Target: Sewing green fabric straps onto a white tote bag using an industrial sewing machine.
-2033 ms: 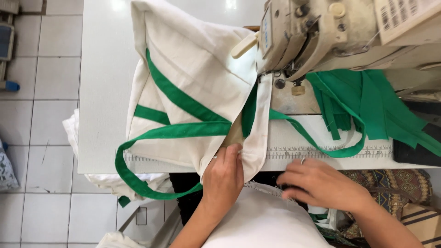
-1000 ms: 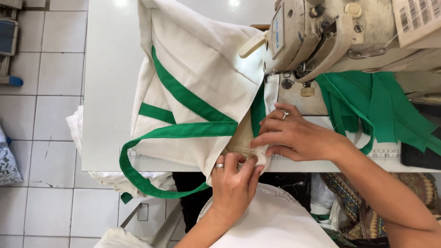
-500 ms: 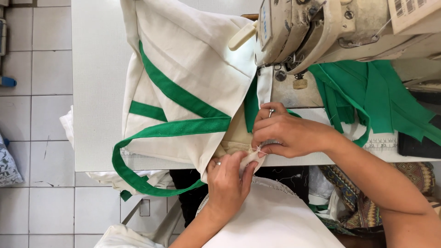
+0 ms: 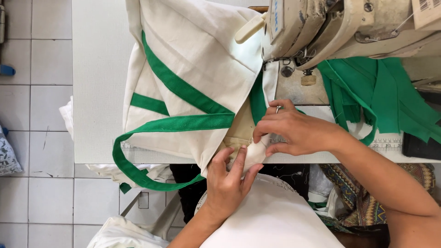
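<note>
Left hand [image 4: 228,179] and right hand [image 4: 294,131] both pinching cream canvas bag with green straps [image 4: 193,87] at white surface [image 4: 96,92] near edge, beside grey sewing machine [image 4: 340,27].

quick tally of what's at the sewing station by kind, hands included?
Cream tote bag with green straps: 1
Sewing machine: 1
Pile of green strap pieces: 1
White table: 1
Hands: 2, left hand and right hand, both pinching the bag's edge
Total: 6

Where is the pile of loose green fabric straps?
The loose green fabric straps lie at the head view's right, under the cream sewing machine, beyond the right hand.
</note>
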